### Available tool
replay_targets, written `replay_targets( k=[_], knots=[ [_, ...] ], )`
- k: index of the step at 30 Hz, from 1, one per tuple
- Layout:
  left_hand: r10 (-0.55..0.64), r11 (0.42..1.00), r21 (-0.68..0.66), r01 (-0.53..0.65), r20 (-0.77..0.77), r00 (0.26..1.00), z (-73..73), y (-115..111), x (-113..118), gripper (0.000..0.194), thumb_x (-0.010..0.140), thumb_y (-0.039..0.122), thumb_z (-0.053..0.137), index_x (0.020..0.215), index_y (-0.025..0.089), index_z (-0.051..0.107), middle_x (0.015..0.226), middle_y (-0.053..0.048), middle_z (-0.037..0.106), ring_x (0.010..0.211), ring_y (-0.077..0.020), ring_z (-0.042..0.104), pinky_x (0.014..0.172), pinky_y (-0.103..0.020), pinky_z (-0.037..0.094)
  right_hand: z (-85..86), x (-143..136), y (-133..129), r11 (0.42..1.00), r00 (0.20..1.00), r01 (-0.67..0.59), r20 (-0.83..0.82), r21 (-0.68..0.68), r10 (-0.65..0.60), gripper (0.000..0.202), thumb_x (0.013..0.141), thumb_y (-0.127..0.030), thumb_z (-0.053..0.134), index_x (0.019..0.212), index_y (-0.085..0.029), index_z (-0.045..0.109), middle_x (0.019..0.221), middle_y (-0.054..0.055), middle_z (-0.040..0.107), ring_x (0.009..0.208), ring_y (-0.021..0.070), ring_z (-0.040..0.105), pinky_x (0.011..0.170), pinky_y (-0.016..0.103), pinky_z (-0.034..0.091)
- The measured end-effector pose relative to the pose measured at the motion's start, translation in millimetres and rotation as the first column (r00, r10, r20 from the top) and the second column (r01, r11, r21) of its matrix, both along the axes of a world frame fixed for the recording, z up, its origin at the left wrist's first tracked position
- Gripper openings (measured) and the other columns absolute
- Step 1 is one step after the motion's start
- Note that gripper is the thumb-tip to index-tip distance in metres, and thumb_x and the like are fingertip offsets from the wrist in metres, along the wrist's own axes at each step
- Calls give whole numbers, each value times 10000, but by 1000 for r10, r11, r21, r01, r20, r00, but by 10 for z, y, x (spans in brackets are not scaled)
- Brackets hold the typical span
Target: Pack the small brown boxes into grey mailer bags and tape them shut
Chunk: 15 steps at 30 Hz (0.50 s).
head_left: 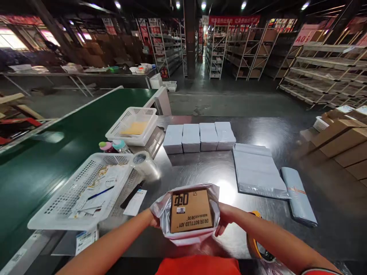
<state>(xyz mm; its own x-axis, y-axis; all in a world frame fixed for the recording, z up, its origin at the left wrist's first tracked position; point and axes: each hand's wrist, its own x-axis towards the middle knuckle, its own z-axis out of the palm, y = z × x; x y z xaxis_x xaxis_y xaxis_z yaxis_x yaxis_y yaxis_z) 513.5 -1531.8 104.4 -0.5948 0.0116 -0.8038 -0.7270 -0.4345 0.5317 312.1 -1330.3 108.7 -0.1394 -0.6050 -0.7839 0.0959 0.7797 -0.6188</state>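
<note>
- Here's the stainless-steel worktable [197, 164], and the action sits at its near edge, right in front of the wearer
- In the middle, the pale plastic mailer bag [190, 240], mouth gaping up at the wearer; thin, soft and probably slick, it should crumple under any squeeze
- Inside it, the printed "BOTTLED JOY" carton [192, 212], flat and stiff-looking; moderate in weight at a guess, contents hidden, so gentle handling seems wise
- And its print runs upside down to the wearer, letter tops pointing to the body; the face looks near square, so no clear long axis, and its depth is hidden
- Left hand [155, 219] clasped on the bag's left side, right hand [224, 219] on its right, some fingers hidden; best hold looks like the carton's opposite sides, through the film
- Smallest of all, a white sticker [181, 210] on the carton's left half
</note>
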Motion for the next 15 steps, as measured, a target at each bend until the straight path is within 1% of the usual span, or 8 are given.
replay_targets(
  k=[3,5,6,8,9,11,13,15],
  knots=[
    [72,996,40,-76,104,992,253,-21,175,956,405,993,471,862,180,683,780,-123,729,858,-333,697,790,-452,553,197,-52,187,979,977,192,110,-68,-184,669,842,-760,336,884,-166,640,854,101,670,582,171,660,494,268,530],
    [87,996,-39,-84,101,991,425,-36,262,994,444,1016,412,901,171,665,814,-118,728,801,-286,699,715,-381,558,307,-60,249,944,952,297,120,-146,-281,739,823,-829,236,892,-181,584,862,64,630,609,154,662,496,250,523],
    [79,991,-112,-68,93,993,494,-37,277,972,478,1007,410,917,174,651,821,-109,725,763,-262,697,669,-350,552,340,-49,252,942,954,295,102,-163,-281,702,820,-821,274,882,-184,563,836,47,616,602,149,658,484,239,509],
    [4,946,-325,19,71,997,587,-25,248,843,525,920,529,934,189,612,763,-68,705,637,-217,666,560,-306,515,358,-8,216,955,969,240,-20,-175,-247,498,808,-681,490,855,-187,531,742,10,600,545,134,633,443,213,463],
    [-47,895,-440,69,61,997,613,-15,216,753,530,834,616,925,194,593,699,-40,680,568,-197,634,512,-290,486,349,16,189,962,968,213,-98,-172,-231,374,780,-552,582,832,-187,519,675,-10,588,498,123,604,419,203,434],
    [-125,776,-616,137,62,990,656,1,156,541,544,628,693,847,202,554,551,20,589,463,-167,557,450,-271,431,320,51,148,960,950,208,-194,-185,-243,189,705,-325,614,765,-192,493,540,-53,536,411,101,526,383,195,382],
    [-137,695,-703,150,76,988,726,-8,146,343,583,503,624,726,220,492,448,53,482,417,-153,509,428,-263,401,308,59,147,933,935,245,-192,-263,-299,125,672,-260,562,699,-208,452,462,-76,489,372,90,475,366,195,348],
    [-141,649,-742,169,100,985,842,-48,196,246,613,454,535,675,231,452,418,57,440,404,-150,500,419,-253,378,326,50,191,906,927,254,-181,-339,-328,150,672,-279,548,666,-225,408,433,-83,469,368,94,473,361,196,325]
  ],
)
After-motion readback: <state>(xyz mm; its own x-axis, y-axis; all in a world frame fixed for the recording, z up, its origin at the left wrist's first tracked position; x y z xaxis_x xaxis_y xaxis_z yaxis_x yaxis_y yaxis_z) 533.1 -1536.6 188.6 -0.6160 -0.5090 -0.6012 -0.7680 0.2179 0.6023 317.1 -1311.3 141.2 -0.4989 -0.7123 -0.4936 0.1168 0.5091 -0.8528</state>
